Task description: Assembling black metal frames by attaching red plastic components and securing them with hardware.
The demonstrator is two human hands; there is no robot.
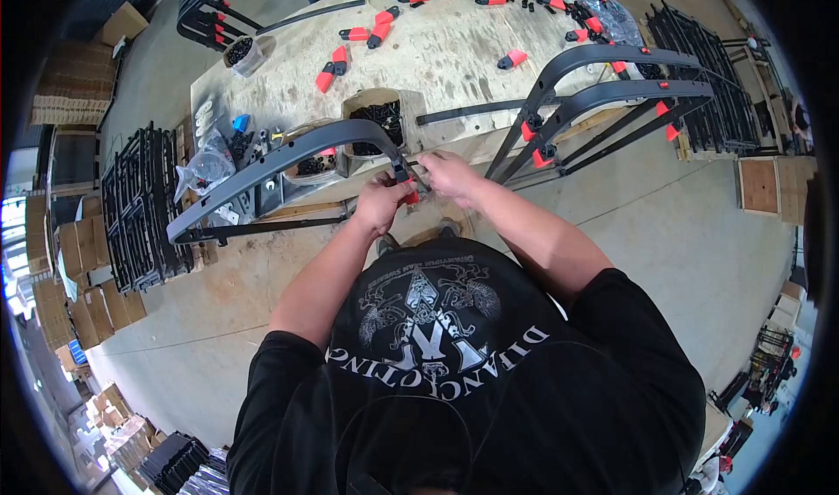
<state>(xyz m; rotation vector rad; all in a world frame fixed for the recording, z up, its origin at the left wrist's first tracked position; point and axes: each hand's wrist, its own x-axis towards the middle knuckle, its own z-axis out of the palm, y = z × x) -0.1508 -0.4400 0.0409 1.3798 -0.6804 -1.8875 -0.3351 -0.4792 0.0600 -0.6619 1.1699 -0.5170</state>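
From the head camera, we look down at a plywood workbench (454,49), our landmark, and at our two hands meeting at its near edge. Our left hand (380,202) is closed around a small red-and-black clip (407,189), pinching it against the near end of a curved black metal rail (288,159) that arcs off to the left along the bench's front. Our right hand (450,176) curls in from the other side, fingertips on the same joint, apparently steadying it; whether it grips anything of its own we cannot tell. Holding the work right at the bench edge keeps the rail supported while both hands reach the end. Just behind the hands, set into the bench, an open box of black fasteners (377,121) sits within easy reach. Loose red clips (332,67) lie scattered farther back on the bench top. At the bench's right corner, finished black frames with red clips (603,93) lean stacked. Left of the bench, black wire racks (140,207) stand on the floor beside cardboard cartons (74,84).
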